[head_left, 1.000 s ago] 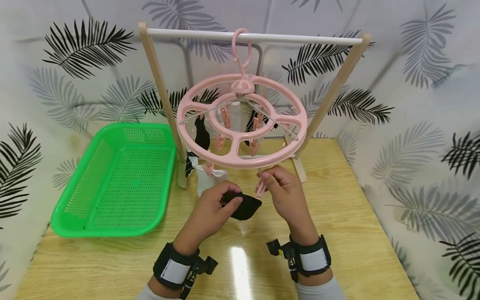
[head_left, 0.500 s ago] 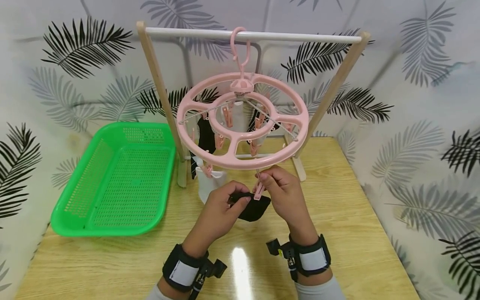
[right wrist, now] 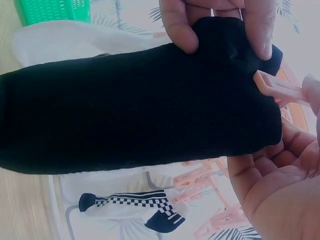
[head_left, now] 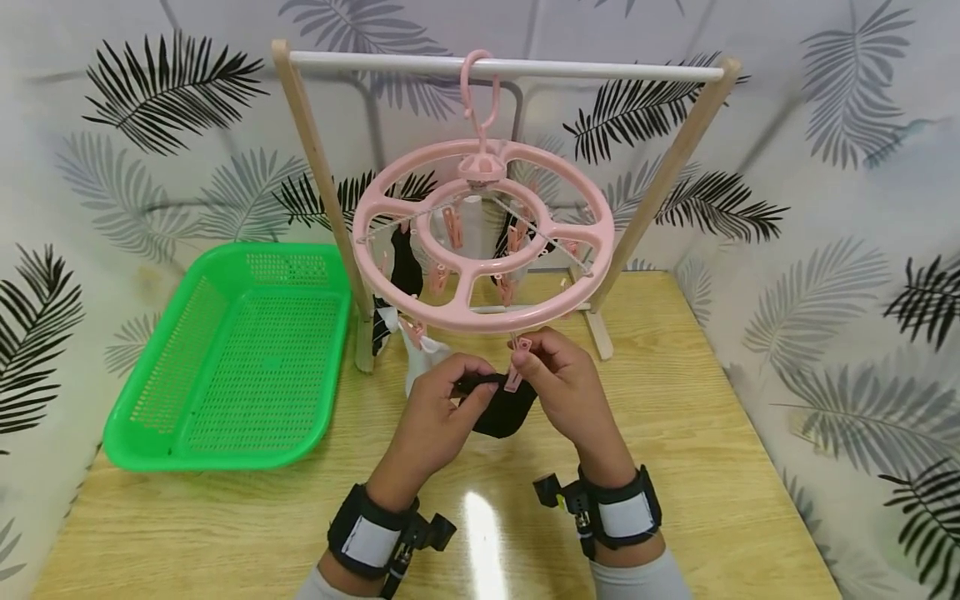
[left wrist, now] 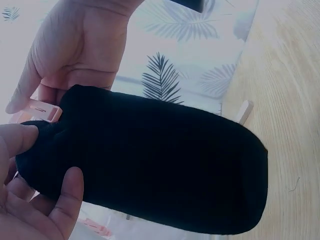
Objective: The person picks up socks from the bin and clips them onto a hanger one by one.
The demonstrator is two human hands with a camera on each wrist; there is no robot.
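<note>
A black sock (head_left: pixel 504 414) hangs toe down below the front rim of the pink round drying hanger (head_left: pixel 467 317). My left hand (head_left: pixel 441 410) pinches its cuff between thumb and fingers. With the thumb and fingers of my right hand (head_left: pixel 564 385) I hold a pink clothespin (head_left: pixel 516 373) that dangles from the hanger. In the right wrist view the tip of the clothespin (right wrist: pixel 272 86) lies over the cuff edge of the sock (right wrist: pixel 125 107). From the left wrist the whole length of the sock (left wrist: pixel 165 160) shows.
A green plastic basket (head_left: pixel 318 429) stands at the left. The hanger hooks over a white rod (head_left: pixel 592 75) on a wooden stand. A white sock (head_left: pixel 422 358) is clipped at the front left, and a checkered sock (right wrist: pixel 135 202) hangs behind. Several pink clothespins dangle.
My left hand has brought the black sock rightward and slightly up to the clothespin, which now overlaps its cuff. My right hand has stayed nearly in place, turning the clothespin a little.
</note>
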